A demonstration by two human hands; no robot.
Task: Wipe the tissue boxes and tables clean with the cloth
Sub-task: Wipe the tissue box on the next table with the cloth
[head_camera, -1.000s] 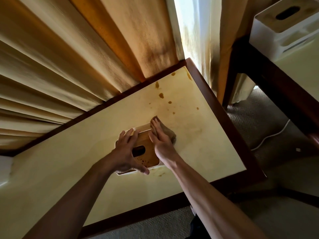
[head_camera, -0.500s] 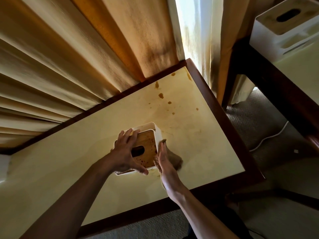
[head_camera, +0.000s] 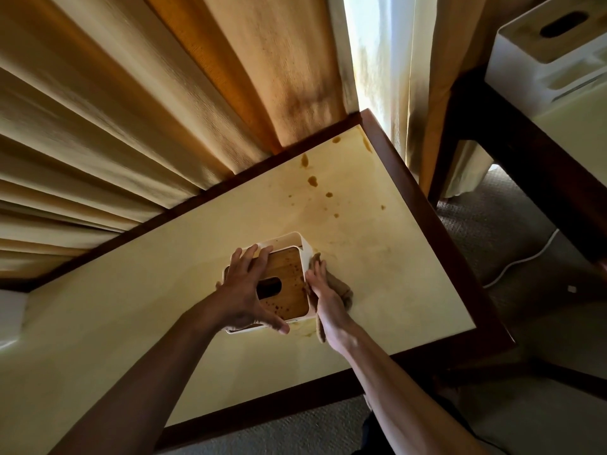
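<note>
No writing can be read anywhere from where I stand: no label, brand, number or sign shows on anything in sight.

Long yellow-gold pleated curtains [head_camera: 138,119] hang at the back. Bright light comes through a thin white curtain strip [head_camera: 377,67] between them. Grey carpet [head_camera: 492,231] covers the floor, and a thin white cord [head_camera: 522,261] lies on it.
</note>
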